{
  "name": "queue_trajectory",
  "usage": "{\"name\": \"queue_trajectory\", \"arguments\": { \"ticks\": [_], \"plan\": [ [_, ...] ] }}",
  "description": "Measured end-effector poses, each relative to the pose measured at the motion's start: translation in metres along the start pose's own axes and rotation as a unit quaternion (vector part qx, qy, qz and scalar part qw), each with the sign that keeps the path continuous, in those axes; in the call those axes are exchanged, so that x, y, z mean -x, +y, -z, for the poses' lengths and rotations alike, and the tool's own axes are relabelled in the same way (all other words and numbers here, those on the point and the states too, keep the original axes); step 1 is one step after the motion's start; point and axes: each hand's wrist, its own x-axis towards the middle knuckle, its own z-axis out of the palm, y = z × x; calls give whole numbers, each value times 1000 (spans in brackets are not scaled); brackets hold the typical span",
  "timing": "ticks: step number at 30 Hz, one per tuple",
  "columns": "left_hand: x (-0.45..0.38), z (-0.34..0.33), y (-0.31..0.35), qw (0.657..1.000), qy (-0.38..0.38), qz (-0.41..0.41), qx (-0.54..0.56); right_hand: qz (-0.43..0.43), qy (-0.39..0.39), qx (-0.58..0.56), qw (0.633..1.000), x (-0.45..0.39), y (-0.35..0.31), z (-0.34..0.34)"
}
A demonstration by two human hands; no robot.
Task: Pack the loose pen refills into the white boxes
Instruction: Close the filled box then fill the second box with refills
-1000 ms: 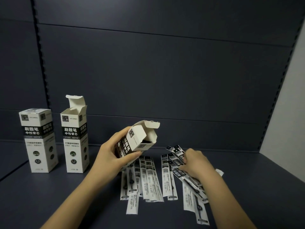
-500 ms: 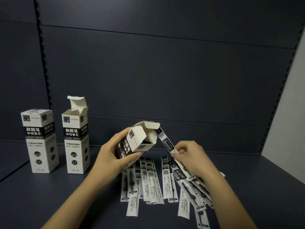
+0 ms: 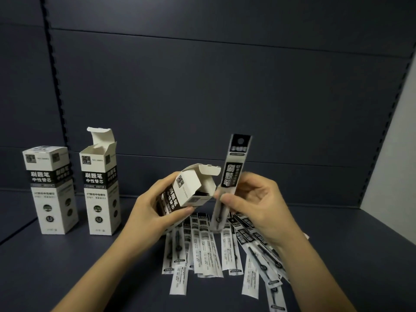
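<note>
My left hand (image 3: 149,208) grips a white box (image 3: 188,191) tilted on its side, its flap open toward the right. My right hand (image 3: 255,206) pinches one packaged pen refill (image 3: 233,174) near its middle and holds it almost upright, just right of the box's open mouth. Several loose pen refills (image 3: 203,246) in white and black sleeves lie fanned on the dark shelf under both hands. Some of them are hidden under my right wrist.
Two more white boxes stand upright at the left: one closed box (image 3: 50,190) and one box with its flap raised (image 3: 100,188). A dark back wall (image 3: 202,97) rises behind, and a pale side panel (image 3: 391,152) bounds the shelf on the right.
My right hand lifted one refill from the pile, brought it up beside the open box and turned it nearly upright. The left hand kept the box where it was.
</note>
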Motion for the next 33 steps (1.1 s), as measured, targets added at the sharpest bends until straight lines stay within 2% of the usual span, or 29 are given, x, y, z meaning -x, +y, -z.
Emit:
{"name": "queue_trajectory", "arguments": {
  "ticks": [4, 9, 17, 23, 33],
  "plan": [
    [0, -1, 0, 1000, -11, 0, -16, 55, 60, -91, 993, -2, -1, -3],
    [0, -1, -2, 1000, -15, -1, -16, 104, 147, -144, 973, -5, -1, 2],
    [0, 0, -3, 1000, -14, 0, -12, 119, 175, -158, 965, -4, -3, -3],
    [1, 0, -2, 1000, -17, 2, -12, 132, 175, -54, 974, -3, -1, -7],
    [1, 0, -3, 1000, -18, -1, -17, 96, 167, 23, 981, 0, 3, -10]
  ]
}}
